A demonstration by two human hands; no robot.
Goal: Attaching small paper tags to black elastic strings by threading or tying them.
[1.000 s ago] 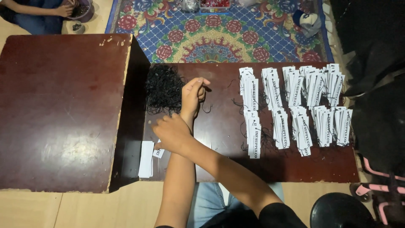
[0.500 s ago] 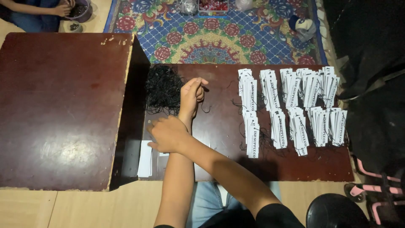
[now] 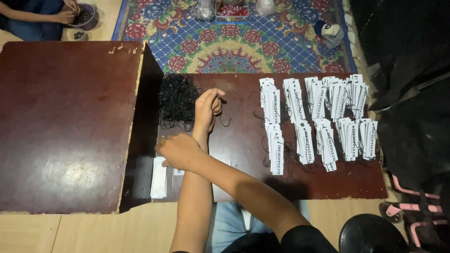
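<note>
Black thread (image 3: 177, 100) pinched between left hand (image 3: 208, 107) fingertips; right hand (image 3: 177, 151), crossed over, fingers curled on white tags (image 3: 159, 177).

The arms cross over the dark brown tabletop (image 3: 243, 154). The left hand (image 3: 207, 107) reaches forward, fingertips pinched at the edge of a pile of black string (image 3: 177, 101). The right hand (image 3: 177, 151) lies knuckles up over small white tags (image 3: 159, 177) near the front edge. To the right, white paper tags (image 3: 318, 117) with black strings lie in two rows of overlapping stacks. A second, higher brown table (image 3: 65, 122) adjoins on the left. A patterned blue rug (image 3: 234, 37) lies beyond. At top left, another person's hands (image 3: 65, 11) work at a purple bowl (image 3: 86, 16).
</note>
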